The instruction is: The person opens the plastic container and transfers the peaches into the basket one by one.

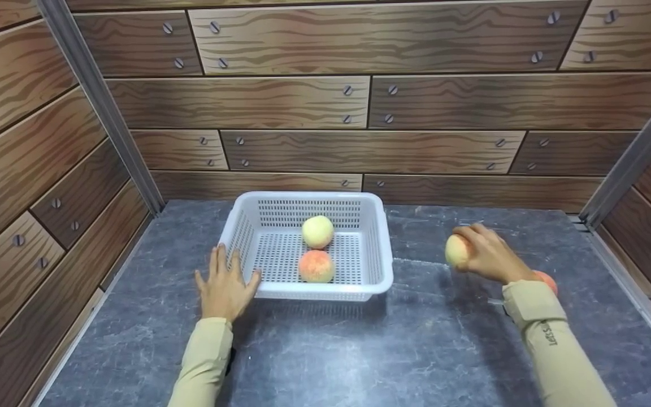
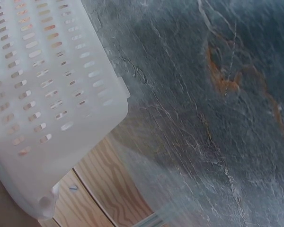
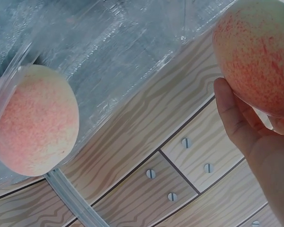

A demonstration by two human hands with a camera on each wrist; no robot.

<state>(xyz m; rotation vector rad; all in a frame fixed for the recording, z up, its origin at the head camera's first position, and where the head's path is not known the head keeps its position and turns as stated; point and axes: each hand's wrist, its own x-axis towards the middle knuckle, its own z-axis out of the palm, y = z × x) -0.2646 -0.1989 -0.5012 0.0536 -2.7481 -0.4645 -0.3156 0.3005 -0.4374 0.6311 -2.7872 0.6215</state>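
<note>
In the head view, my right hand (image 1: 489, 254) grips a yellow-and-red peach (image 1: 458, 252) above the table, to the right of a white plastic basket (image 1: 382, 243). Its fingers and thumb curl round the same fruit in the right wrist view, where the peach's red-speckled side faces the camera. Another peach (image 3: 38, 120) lies on the table, mostly hidden by my right wrist in the head view. My left hand (image 1: 226, 291) rests with spread, straight fingers at the basket's near left corner. Inside the basket sit a pale yellow peach (image 1: 317, 232) and a redder peach (image 1: 316, 267).
The table (image 1: 325, 350) has a dark grey, marbled top. Wood-print panels (image 1: 297, 102) stand behind and at both sides, joined by metal posts (image 1: 108, 107) at the corners. Clear film (image 3: 132, 42) shows on the table in the right wrist view.
</note>
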